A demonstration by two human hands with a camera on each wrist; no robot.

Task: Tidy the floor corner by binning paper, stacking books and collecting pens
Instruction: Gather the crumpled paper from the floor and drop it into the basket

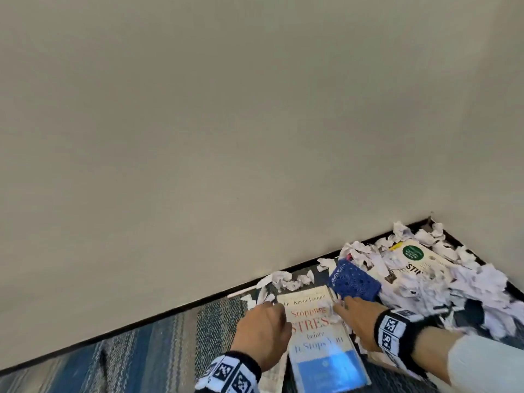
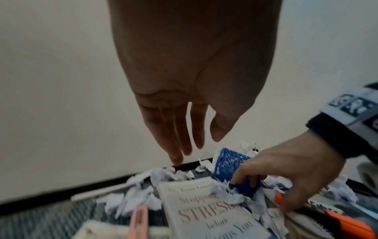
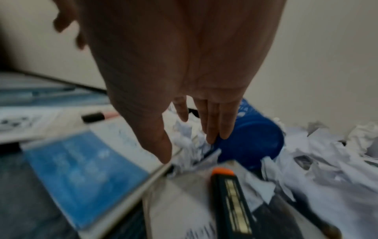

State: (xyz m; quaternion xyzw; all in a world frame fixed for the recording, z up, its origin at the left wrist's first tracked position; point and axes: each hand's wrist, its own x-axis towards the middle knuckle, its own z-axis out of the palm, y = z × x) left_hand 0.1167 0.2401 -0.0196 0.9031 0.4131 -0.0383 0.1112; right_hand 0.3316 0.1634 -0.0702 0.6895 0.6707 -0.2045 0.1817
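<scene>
The white book (image 1: 320, 333) with "Stopping STRESS before It Stops You" on its cover lies flat on the striped carpet (image 1: 158, 336), close to the wall (image 1: 198, 123). The left hand (image 1: 262, 334) is over the book's left edge, fingers straight and loose, holding nothing. The right hand (image 1: 355, 321) is just past the book's right edge, its fingers (image 2: 240, 173) reaching down to the blue pen cup (image 1: 353, 280). The cup lies on its side at the book's far right corner. The fingertips touch the cup, but I cannot tell if they hold it.

Torn white paper (image 1: 467, 282) is piled to the right of the book, and more scraps (image 1: 283, 279) lie along the book's far edge. A second book with a green circle (image 1: 419, 259) sits half buried in that pile, farther into the corner. An orange and black marker (image 3: 231, 194) lies on a paper just right of the book. A pink marker (image 2: 140, 221) lies left of the book. A white pen (image 2: 102, 192) lies by the wall's dark base strip, left of the book's far end.
</scene>
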